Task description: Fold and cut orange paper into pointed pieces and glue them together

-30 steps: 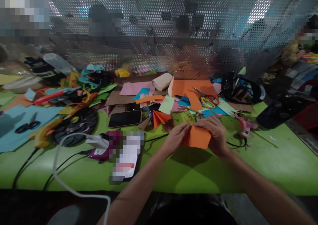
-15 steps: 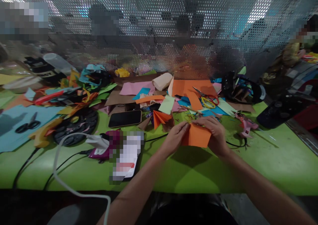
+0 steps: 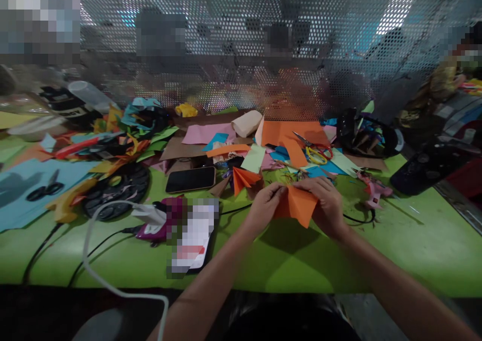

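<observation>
Between my two hands is a creased piece of orange paper [image 3: 297,208], held above the green table. My left hand [image 3: 266,205] pinches its upper left edge, thumb and fingers together. On the other side, my right hand [image 3: 326,203] grips the upper right part, its fingers curled over the top. The paper's lower edge hangs free, bent along a fold into a point. Just left of my left hand, a pleated orange paper piece [image 3: 244,179] lies on the table. Scissors with red and yellow handles [image 3: 317,152] rest beyond my hands among paper scraps.
A pink glue gun [image 3: 374,193] and a dark bottle [image 3: 417,173] lie to the right. Leftward are a black phone [image 3: 191,179], a lit phone [image 3: 198,235], a purple power adapter [image 3: 158,225], a yellow glue gun [image 3: 70,200] and black scissors [image 3: 45,186]. A perforated metal screen [image 3: 233,44] stands behind.
The orange paper has gone from fairly flat to bent along its crease, its lower edge now pointed. Both hands keep hold of it in nearly the same place.
</observation>
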The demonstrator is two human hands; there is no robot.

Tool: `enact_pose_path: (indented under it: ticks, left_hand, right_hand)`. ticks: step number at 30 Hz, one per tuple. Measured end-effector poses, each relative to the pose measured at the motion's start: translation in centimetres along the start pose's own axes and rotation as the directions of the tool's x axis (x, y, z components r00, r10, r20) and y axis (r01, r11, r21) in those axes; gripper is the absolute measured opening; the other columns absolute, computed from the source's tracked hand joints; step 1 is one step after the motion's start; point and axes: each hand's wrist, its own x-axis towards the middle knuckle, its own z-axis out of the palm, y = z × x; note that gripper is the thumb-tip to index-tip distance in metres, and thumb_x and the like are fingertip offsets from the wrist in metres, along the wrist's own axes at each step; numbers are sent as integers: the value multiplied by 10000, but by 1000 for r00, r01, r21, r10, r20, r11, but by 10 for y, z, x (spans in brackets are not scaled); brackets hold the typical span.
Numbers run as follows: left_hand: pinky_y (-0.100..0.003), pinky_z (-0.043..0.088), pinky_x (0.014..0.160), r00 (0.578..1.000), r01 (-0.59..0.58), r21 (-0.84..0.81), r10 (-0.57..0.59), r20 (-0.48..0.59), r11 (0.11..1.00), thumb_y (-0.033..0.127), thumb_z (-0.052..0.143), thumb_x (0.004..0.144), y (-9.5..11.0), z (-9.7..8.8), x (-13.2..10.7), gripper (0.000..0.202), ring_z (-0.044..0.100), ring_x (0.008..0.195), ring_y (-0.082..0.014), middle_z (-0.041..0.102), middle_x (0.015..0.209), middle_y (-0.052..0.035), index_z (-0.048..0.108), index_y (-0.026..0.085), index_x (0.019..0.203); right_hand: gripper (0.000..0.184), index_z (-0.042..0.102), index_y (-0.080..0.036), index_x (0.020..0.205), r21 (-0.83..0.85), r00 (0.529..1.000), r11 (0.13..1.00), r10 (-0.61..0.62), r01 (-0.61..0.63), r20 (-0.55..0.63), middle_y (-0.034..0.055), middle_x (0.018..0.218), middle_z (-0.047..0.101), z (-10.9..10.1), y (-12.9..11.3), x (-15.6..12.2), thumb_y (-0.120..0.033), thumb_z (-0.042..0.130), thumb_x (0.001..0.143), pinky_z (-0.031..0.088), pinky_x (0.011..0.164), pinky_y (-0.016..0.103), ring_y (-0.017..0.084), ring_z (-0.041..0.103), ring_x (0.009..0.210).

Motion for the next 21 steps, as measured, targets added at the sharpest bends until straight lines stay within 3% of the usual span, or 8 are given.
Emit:
enact_pose_path:
  ticks: [3, 7, 10, 16, 21]
  left_hand:
    - [-238, 444, 782, 1000, -1, -59, 0, -29, 998, 320, 570, 889, -2, -1, 0, 170, 580, 845, -155, 658, 848, -7, 659, 176, 880]
    - [-249, 466, 846, 997, 24, -197, -9, 78, 980, 275, 634, 855, -5, -1, 0, 292, 622, 956, -168, 703, 963, -28, 665, 214, 1138]
    - [-245, 473, 844, 997, 15, -213, 3, 82, 977, 258, 682, 817, -5, -2, 0, 278, 629, 939, -160, 711, 981, -38, 703, 209, 1090]
    - [-220, 487, 781, 994, 44, -369, -77, -76, 928, 328, 778, 748, -7, -6, 4, 285, 622, 860, -136, 704, 894, -31, 736, 197, 998]
    - [-228, 497, 779, 987, 78, -440, -132, -95, 895, 382, 850, 669, -4, -10, 4, 378, 620, 872, -143, 706, 929, -43, 736, 187, 973]
  right_hand:
    - [212, 734, -260, 942, 21, 999, 999, 36, -35, -39, 40, 910, 746, 0, 1, 1, -107, 608, 870, 468, 790, 368, 224, 651, 868]
    - [166, 733, -255, 873, 88, 997, 993, 79, -77, -18, 32, 871, 752, -2, 1, 4, -133, 622, 861, 466, 784, 362, 221, 661, 846]
    - [167, 722, -244, 871, 183, 981, 964, 195, -194, 13, 30, 875, 748, -4, 1, 6, -119, 628, 812, 472, 769, 348, 211, 657, 823]
    - [233, 687, -217, 928, 397, 856, 765, 502, -507, 125, 17, 878, 703, -5, 12, 8, -193, 716, 698, 477, 696, 298, 186, 614, 773]
    - [232, 677, -210, 812, 568, 764, 548, 593, -614, 254, -2, 771, 657, -2, 19, 9, -298, 810, 643, 454, 650, 284, 165, 573, 695]
